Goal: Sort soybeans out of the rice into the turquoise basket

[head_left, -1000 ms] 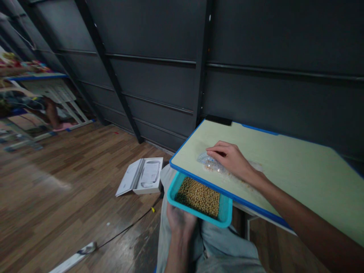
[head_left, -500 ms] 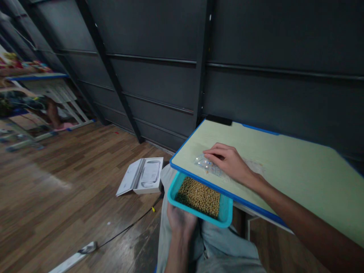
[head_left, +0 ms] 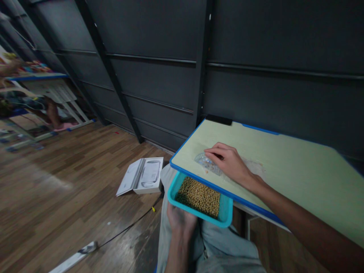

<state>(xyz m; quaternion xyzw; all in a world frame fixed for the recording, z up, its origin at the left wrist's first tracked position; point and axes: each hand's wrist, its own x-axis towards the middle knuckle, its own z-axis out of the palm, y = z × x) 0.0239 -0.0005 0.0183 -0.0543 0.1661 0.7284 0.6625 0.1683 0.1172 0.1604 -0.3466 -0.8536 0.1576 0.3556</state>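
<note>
Under the near edge of the desk, my left hand supports a turquoise plastic tray, its fingers hidden beneath it. Small round tan beans, which look like soybeans, cover the tray's bottom. On the desktop lies a clear, shiny plastic piece with a curved outer edge and small coloured specks. My right hand rests over its upper right part, thumb and fingers closed together at the tips. What the fingertips pinch, if anything, cannot be made out. Another pale clear patch shows beyond my right wrist.
The pale green desk has a blue rim and a flat black object at its back edge. An open white box and a power strip with a cable lie on the wooden floor. Another person sits at a desk far left.
The clear plastic piece has shifted slightly, with different glints and a rounder outline. My right hand has barely moved; the tray stays still. The person's arm at far left has risen.
</note>
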